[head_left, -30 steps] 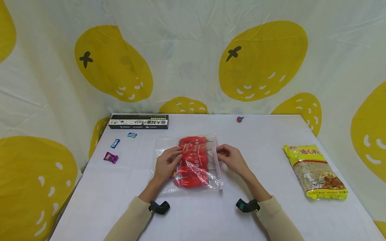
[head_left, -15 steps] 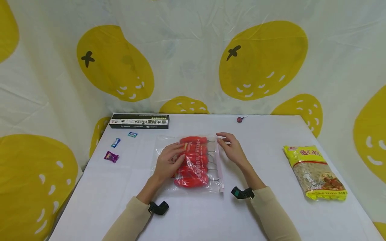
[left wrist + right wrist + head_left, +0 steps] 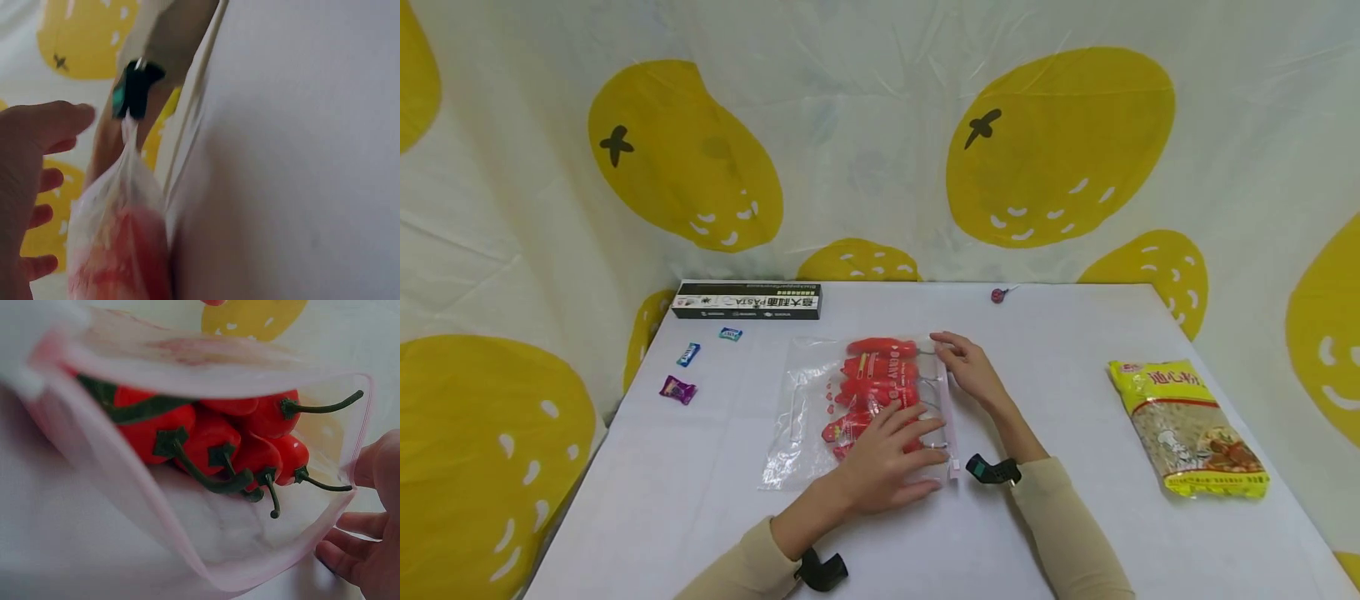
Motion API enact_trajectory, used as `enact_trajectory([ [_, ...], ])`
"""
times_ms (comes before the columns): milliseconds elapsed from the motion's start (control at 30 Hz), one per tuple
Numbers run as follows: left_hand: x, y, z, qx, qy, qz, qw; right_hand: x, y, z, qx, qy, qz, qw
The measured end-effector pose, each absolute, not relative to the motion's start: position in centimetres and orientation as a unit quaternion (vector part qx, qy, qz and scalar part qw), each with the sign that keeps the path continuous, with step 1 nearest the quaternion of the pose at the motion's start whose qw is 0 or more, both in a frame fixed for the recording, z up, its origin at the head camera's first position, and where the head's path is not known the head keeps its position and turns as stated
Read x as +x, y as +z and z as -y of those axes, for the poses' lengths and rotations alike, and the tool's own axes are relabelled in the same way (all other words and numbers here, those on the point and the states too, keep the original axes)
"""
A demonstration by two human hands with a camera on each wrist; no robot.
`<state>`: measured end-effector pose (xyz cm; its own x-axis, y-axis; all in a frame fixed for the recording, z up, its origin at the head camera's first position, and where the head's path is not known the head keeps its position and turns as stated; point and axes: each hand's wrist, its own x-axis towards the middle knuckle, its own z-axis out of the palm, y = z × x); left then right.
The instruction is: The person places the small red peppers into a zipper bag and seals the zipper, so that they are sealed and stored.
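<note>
A clear zip bag [image 3: 801,417] with a pink zip edge lies flat, holding several red peppers [image 3: 880,367] with green stems. My left hand [image 3: 891,462] hovers low over the bag's near part with its fingers spread, hiding some peppers. At the far end of the zip edge, my right hand [image 3: 966,362] has thumb and fingertips on the corner. From the right wrist, the mouth of the bag gapes, with pepper stems [image 3: 325,406] pointing out through it and the right hand's fingers [image 3: 359,544] at its corner. The left wrist view catches the bag [image 3: 119,250] from the side.
A dark pasta box [image 3: 747,300] lies at the back left, near two blue wrapped candies [image 3: 688,354] and a purple one [image 3: 678,390]. A lollipop [image 3: 998,295] is at the back edge. To the right lies a yellow bag of macaroni [image 3: 1187,429].
My left hand has left the bag's middle and moved right and nearer, fingers now spread. The right hand slid from mid-edge to the zip edge's far corner.
</note>
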<state>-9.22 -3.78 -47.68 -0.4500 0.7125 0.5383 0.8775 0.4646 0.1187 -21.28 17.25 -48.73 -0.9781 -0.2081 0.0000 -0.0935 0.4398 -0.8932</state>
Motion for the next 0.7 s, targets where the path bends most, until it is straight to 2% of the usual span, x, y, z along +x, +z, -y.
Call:
enact_trajectory([
  [200,-8.3,-49.0,2.8,-0.493,-0.108,0.845,0.178,-21.8,-49.8,-17.3,-0.085,-0.505,-0.857,0.063],
  [467,-8.1,-48.8,2.8,-0.493,-0.078,0.84,0.212,-21.9,-49.8,-17.9,-0.079,-0.519,-0.85,0.048],
  [700,-8.6,-47.0,3.8,-0.48,-0.186,0.822,0.243,-21.2,-49.3,-19.5,-0.103,-0.456,-0.884,0.014],
])
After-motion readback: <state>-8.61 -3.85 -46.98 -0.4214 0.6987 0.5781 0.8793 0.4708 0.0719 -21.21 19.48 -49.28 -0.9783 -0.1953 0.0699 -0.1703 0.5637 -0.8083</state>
